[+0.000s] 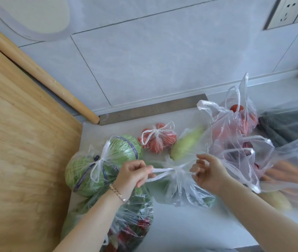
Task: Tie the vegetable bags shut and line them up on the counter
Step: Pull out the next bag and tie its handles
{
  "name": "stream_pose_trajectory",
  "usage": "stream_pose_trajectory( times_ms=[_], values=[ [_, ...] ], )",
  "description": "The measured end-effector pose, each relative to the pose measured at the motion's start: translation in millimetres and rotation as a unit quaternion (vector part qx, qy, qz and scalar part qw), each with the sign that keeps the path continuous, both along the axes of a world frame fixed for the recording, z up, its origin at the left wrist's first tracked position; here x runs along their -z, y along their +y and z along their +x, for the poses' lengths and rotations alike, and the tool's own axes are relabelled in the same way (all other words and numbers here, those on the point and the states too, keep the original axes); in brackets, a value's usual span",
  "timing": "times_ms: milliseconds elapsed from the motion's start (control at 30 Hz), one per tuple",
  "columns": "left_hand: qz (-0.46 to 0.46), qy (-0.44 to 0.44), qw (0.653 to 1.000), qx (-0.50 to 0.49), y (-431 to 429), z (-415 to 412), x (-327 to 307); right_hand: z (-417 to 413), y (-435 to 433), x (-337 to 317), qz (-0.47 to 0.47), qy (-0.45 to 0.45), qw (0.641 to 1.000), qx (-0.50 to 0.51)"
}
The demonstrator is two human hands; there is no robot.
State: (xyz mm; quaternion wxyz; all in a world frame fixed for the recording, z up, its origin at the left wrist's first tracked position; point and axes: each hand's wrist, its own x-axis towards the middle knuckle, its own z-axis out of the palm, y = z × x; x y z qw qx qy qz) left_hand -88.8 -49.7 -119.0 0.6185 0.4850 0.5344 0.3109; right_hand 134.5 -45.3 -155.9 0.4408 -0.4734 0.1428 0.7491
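A clear plastic bag of green vegetables (182, 190) lies on the counter in the middle. My left hand (133, 174) pinches one of its handles and my right hand (208, 171) pinches the other, pulled apart with a knot (175, 169) between them. Left of it sits a tied bag with cabbages (104, 164). Behind it is a tied bag of tomatoes (157, 139) and a pale green vegetable (186, 142) in clear plastic. To the right stand open bags with red vegetables (235, 128) and purple ones (244, 148).
A large wooden board (17, 142) and a rolling pin (40, 71) lean at the left. A bag of red and green peppers (131, 222) lies under my left forearm. Carrots in a bag (286, 171) and a dark cloth (288, 124) are at the right. The tiled wall holds a socket (286, 11).
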Motion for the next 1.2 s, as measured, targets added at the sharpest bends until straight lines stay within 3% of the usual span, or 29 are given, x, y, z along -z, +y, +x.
stream_pose_trajectory(
  times_ms=[67,100,233,300,400,433,500,533,600,667,833,1000,1133,1200],
  values=[
    [-0.036,-0.118,0.992,-0.02,-1,3,-3,-6,2,4,-0.001,-0.001,1.0,-0.018],
    [-0.049,-0.131,0.99,-0.034,1,4,0,-9,3,6,-0.004,-0.015,1.0,-0.025],
    [-0.153,-0.087,0.973,-0.148,4,-5,17,-6,6,17,-0.031,-0.073,0.997,-0.018],
    [-0.247,-0.148,0.927,-0.242,-1,-9,29,-5,5,19,-0.037,-0.079,0.996,0.004],
    [-0.312,-0.329,0.829,-0.327,-4,-6,27,-6,6,9,0.035,-0.135,0.99,0.017],
    [-0.303,-0.374,0.814,-0.325,-2,-5,20,-5,7,-1,0.077,-0.131,0.988,-0.005],
    [-0.258,-0.4,0.834,-0.28,3,-2,2,-5,5,-26,0.155,-0.12,0.976,-0.092],
    [-0.235,-0.371,0.865,-0.241,5,2,-4,-7,3,-36,0.19,-0.13,0.962,-0.148],
    [-0.181,-0.229,0.946,-0.141,4,13,-9,-16,-2,-53,0.252,-0.15,0.92,-0.259],
    [-0.125,-0.085,0.988,-0.034,0,26,-10,-28,-7,-61,0.298,-0.146,0.881,-0.338],
    [-0.059,0.022,0.996,0.063,1,39,-4,-36,-9,-55,0.279,-0.183,0.862,-0.383],
    [0.008,0.157,0.987,0.038,4,26,-3,-15,-4,-36,0.217,-0.362,0.801,-0.425],
    [0.021,0.222,0.975,0.006,6,3,1,0,-6,-18,0.128,-0.393,0.845,-0.34],
    [0.043,0.267,0.958,0.095,5,1,2,-2,-9,-13,0.127,-0.425,0.817,-0.368]
  ],
)
